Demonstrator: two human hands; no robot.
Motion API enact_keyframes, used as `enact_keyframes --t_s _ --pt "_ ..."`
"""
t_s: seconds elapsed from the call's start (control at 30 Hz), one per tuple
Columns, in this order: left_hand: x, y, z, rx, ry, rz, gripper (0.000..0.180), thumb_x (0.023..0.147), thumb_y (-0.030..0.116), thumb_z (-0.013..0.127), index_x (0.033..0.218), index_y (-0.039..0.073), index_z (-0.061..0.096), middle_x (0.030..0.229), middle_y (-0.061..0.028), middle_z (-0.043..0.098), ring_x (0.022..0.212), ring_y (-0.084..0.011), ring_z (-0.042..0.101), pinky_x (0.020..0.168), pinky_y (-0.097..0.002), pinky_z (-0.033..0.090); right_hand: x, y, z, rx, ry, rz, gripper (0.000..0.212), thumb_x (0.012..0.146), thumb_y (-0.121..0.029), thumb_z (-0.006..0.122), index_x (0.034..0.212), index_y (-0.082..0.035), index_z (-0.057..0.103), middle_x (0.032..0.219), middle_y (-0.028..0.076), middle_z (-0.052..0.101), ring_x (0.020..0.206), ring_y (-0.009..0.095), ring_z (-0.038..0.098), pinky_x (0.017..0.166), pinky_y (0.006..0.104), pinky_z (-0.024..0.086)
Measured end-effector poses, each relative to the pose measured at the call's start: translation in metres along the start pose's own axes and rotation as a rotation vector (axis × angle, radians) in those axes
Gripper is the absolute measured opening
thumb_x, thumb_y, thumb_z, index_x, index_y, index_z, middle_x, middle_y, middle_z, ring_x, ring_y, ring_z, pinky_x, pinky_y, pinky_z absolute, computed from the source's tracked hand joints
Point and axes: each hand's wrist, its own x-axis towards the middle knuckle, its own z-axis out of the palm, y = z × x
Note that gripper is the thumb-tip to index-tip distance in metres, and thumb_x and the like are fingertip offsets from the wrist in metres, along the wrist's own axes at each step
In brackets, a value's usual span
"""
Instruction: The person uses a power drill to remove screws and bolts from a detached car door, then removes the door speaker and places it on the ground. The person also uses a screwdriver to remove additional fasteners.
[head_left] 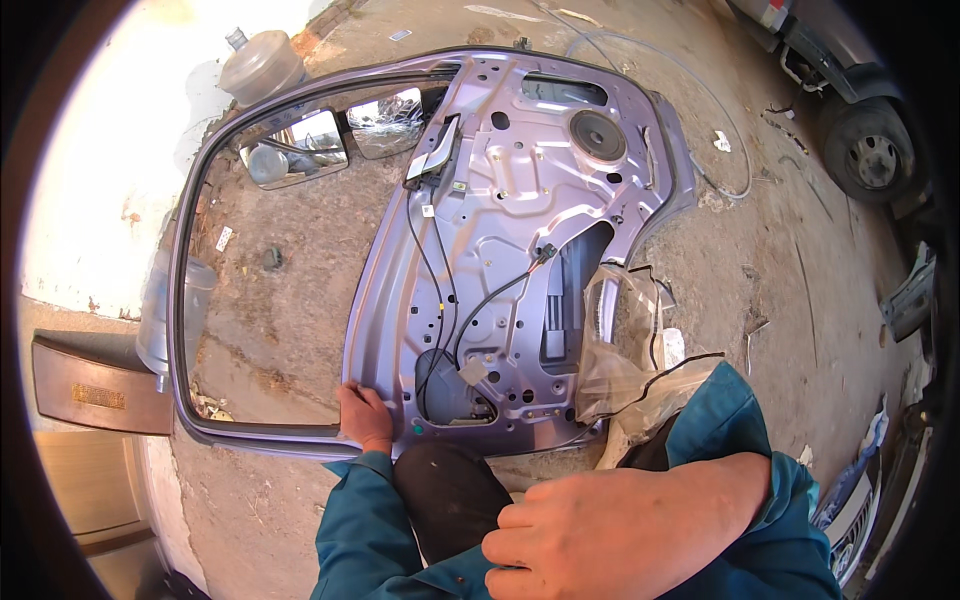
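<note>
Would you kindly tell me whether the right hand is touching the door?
No, the right hand is clear of the door; only the left hand touches it.

Bright daylight bleaches the upper left white; edges bend (corners fall black).

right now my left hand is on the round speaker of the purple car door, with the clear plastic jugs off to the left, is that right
Not quite: the head view shows your left hand on the near edge of the purple car door, well away from the round speaker. The clear plastic jugs are off to the left.
</note>
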Motion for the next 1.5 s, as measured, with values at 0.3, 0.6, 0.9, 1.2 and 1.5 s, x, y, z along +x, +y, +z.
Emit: enact_keyframes --t_s 0.3,0.6,0.9,1.2,1.5 --pt "-0.001 0.003 -0.002 0.057 0.06 0.045 0.021 0.106 0.023 0.059 0.118 0.007 0.066 0.105 -0.02 0.076 0.093 -0.0434 0.075 0.08 -0.0517 0.058 0.0 0.0 0.0 0.006 -0.02 0.065 0.023 0.099 -0.026 0.069 0.085 -0.008 0.068 0.087 0.008 0.065 0.088 0.029 0.069 0.076 0.0417 0.056" --pt "-0.002 0.007 -0.003 0.059 0.045 0.012 0.023 0.105 0.023 0.059 0.12 0.007 0.066 0.106 -0.0201 0.077 0.095 -0.0434 0.075 0.081 -0.0515 0.058 -0.003 0.006 0.004 0.052 -0.024 0.079 0.024 0.099 -0.027 0.07 0.087 -0.006 0.07 0.088 0.011 0.067 0.087 0.032 0.07 0.075 0.044 0.058" --pt "-0.001 0.007 -0.001 0.056 0.035 0.013 0.023 0.105 0.021 0.059 0.122 0.006 0.066 0.108 -0.021 0.076 0.097 -0.0443 0.075 0.083 -0.0517 0.058 -0.006 0.012 0.004 -0.003 -0.072 0.084 0.021 0.101 -0.024 0.071 0.097 -0.004 0.075 0.093 0.011 0.072 0.082 0.028 0.072 0.069 0.0395 0.056" --pt "0.0 0.002 -0.006 0.041 0.067 0.045 0.022 0.104 0.021 0.059 0.12 0.006 0.064 0.105 -0.0222 0.075 0.093 -0.0466 0.073 0.079 -0.0553 0.056 -0.206 0.095 -0.085 0.018 1.467 0.626 0.03 0.116 -0.021 0.059 0.129 -0.001 0.076 0.103 0.006 0.076 0.094 0.015 0.07 0.089 0.0326 0.059" --pt "-0.004 -0.012 -0.003 0.059 -0.038 -0.073 0.028 0.108 0.029 0.056 0.125 0.007 0.061 0.11 -0.0223 0.075 0.1 -0.0477 0.073 0.082 -0.0575 0.056 -0.529 0.197 0.346 0.045 0.601 1.933 0.042 0.097 -0.031 0.074 0.13 -0.007 0.075 0.113 0.019 0.078 0.107 0.036 0.075 0.095 0.0456 0.058"
